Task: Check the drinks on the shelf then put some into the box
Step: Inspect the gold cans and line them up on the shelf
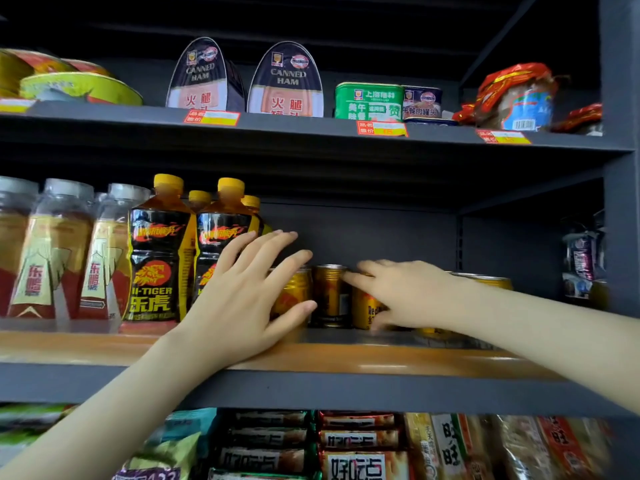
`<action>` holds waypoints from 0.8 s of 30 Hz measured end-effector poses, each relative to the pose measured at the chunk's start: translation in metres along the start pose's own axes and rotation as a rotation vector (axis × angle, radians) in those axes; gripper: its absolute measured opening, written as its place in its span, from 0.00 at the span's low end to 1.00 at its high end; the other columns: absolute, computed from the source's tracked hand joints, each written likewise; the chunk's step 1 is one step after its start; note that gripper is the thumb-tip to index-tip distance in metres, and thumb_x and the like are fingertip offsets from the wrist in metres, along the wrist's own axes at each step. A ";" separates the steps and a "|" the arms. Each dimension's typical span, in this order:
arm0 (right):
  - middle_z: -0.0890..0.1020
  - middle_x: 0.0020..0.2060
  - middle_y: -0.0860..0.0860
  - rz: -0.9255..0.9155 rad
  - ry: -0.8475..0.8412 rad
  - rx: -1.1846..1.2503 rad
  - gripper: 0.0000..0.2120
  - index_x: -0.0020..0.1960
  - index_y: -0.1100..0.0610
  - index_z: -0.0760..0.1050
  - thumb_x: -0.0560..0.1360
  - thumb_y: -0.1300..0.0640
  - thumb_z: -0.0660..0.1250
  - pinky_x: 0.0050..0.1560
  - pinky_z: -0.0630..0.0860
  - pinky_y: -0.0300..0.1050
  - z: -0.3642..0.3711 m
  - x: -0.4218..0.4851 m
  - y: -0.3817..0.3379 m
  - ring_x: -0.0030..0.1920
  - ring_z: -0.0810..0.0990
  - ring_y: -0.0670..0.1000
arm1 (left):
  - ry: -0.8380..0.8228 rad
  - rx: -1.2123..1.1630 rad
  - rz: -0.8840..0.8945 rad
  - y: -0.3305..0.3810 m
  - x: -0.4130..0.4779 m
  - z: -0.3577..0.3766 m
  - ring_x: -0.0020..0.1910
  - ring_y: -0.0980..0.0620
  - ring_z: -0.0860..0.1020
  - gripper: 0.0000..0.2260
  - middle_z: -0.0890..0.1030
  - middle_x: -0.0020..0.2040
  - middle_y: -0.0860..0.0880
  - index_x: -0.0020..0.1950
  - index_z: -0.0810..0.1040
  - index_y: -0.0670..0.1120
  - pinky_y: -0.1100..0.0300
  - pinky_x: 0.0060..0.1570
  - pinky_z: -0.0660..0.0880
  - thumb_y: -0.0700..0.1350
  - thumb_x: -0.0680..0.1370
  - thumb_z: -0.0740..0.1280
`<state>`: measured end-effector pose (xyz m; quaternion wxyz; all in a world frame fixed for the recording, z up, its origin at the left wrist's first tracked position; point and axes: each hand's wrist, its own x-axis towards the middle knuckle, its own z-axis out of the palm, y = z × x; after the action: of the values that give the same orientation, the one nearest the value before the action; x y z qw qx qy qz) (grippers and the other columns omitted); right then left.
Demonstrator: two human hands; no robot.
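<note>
Gold metal drink cans (329,292) stand upright on the dark grey metal shelf (346,386) with an orange front strip, between and just behind both hands. On the same tier to the left are black-labelled amber bottles with yellow caps (156,258), then clear bottles with silver caps (59,251). Left hand (242,292): fingers straight and spread, palm in front of the leftmost can (292,292) (contact not confirmed). Right hand (405,292): blurred, fingers reaching across the can lettered "Red" (365,308); whether it grips cannot be determined.
</note>
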<state>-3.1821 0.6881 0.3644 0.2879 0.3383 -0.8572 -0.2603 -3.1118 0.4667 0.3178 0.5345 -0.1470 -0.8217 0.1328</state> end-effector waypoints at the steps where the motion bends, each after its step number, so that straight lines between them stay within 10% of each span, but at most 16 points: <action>1: 0.61 0.74 0.53 0.015 -0.021 0.001 0.42 0.79 0.52 0.47 0.75 0.43 0.68 0.60 0.75 0.52 0.003 0.003 0.000 0.72 0.64 0.54 | -0.002 0.016 0.002 0.000 -0.001 -0.001 0.69 0.44 0.70 0.27 0.73 0.69 0.42 0.67 0.76 0.45 0.48 0.72 0.55 0.62 0.79 0.53; 8: 0.44 0.77 0.63 0.185 -0.148 -0.241 0.52 0.77 0.60 0.31 0.74 0.41 0.66 0.76 0.46 0.52 0.026 0.037 0.000 0.78 0.46 0.60 | 0.022 0.070 -0.015 -0.012 -0.009 -0.003 0.74 0.43 0.64 0.28 0.70 0.72 0.41 0.68 0.76 0.47 0.42 0.73 0.53 0.63 0.79 0.53; 24: 0.33 0.76 0.58 0.307 -0.280 0.045 0.42 0.75 0.60 0.28 0.80 0.60 0.60 0.75 0.46 0.50 0.049 0.057 -0.004 0.78 0.39 0.57 | -0.048 0.097 0.226 -0.010 0.001 0.002 0.74 0.45 0.66 0.26 0.70 0.73 0.44 0.71 0.73 0.50 0.44 0.74 0.52 0.63 0.81 0.51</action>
<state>-3.2480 0.6559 0.3455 0.1947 0.1706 -0.9360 -0.2384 -3.1147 0.4578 0.3217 0.5027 -0.2095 -0.8051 0.2351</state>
